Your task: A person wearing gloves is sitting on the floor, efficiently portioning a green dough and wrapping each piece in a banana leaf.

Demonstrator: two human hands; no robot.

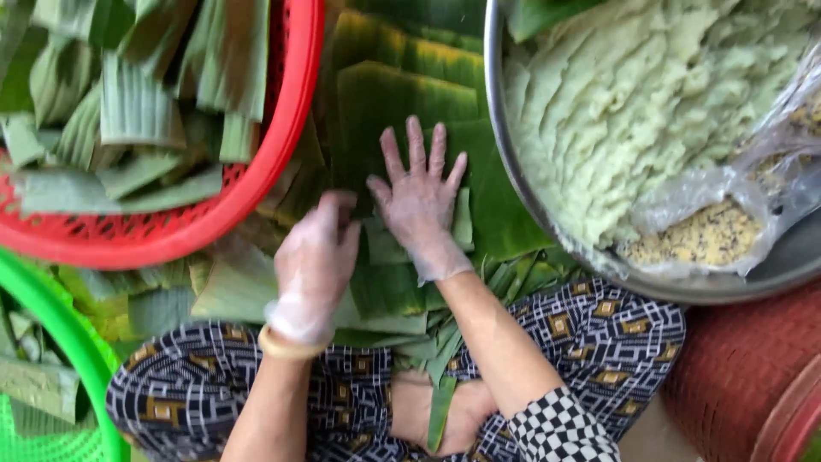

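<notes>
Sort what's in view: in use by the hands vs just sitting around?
In use:
left hand, gloved
right hand, gloved, flat on stacked banana leaves

Sitting around:
red basket of cut leaf strips
green basket
metal bowl of pale green dough
plastic bag of yellowish filling

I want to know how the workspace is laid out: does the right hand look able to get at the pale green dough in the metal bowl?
Probably yes. The right hand lies flat on the banana leaves, beside the metal bowl. The bowl is open, and nothing stands between the hand and the pale green dough.
</notes>
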